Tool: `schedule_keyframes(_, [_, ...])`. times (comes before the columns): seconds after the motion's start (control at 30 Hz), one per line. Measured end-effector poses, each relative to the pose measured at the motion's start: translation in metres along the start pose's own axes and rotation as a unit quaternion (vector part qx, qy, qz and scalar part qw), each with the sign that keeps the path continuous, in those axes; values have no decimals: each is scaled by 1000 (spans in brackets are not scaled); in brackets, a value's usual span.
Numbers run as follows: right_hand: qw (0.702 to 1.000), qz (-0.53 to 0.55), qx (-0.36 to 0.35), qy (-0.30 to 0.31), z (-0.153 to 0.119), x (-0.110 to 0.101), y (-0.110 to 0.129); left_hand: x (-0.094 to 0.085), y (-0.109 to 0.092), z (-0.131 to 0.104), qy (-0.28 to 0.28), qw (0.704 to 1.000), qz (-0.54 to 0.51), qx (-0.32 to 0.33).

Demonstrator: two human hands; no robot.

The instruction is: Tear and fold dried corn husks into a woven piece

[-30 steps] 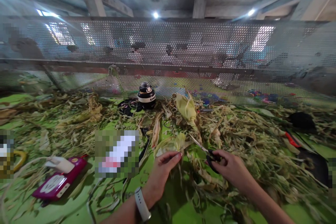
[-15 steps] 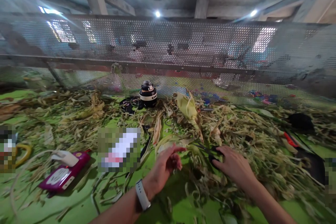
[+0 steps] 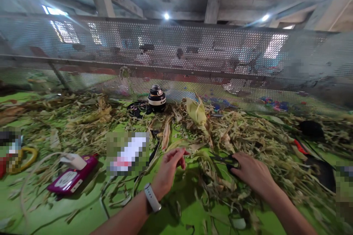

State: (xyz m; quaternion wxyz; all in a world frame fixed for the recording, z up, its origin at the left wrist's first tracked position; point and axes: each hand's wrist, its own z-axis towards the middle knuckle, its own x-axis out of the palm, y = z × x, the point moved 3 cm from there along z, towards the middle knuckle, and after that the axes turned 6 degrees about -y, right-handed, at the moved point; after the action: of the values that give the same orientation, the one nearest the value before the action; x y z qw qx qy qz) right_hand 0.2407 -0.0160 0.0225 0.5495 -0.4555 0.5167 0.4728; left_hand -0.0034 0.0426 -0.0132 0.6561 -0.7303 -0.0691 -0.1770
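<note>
My right hand [image 3: 252, 172] is closed on black-handled scissors [image 3: 230, 163], whose dark blades point left over the wilted leaves. To its left, my left hand [image 3: 173, 163] has its fingers curled in and thumb and forefinger brought together. Pale leaf strips [image 3: 197, 153] lie by those fingertips; whether any is pinched there I cannot make out. A white-strapped watch [image 3: 152, 197] is on the left wrist. Beyond the hands lies a large yellow-green leaf [image 3: 196, 111] on the heap of withered leaves and stems [image 3: 250, 130].
A purple power bank [image 3: 74, 178] with a white plug and cable lies at left. Near it are a blurred-out phone-like object [image 3: 131, 152] and a yellow ring [image 3: 29, 159]. A black-and-white jar [image 3: 157, 98] stands before a perforated metal screen [image 3: 171, 51]. Leaf scraps litter the green tabletop [image 3: 165, 214].
My left hand has lifted slightly, and its extended forefinger has drawn in toward the thumb. The right hand and scissors have shifted slightly right. The view has turned a little.
</note>
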Motion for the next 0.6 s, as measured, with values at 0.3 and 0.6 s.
schedule_keyframes(0.3, [999,21,-5,49,3,0,-4,5,-6,-4,17,998,50,34])
schedule_keyframes(0.6, [959,88,-267,-37,10,-3,38,9,-4,-7,44,997,58,33])
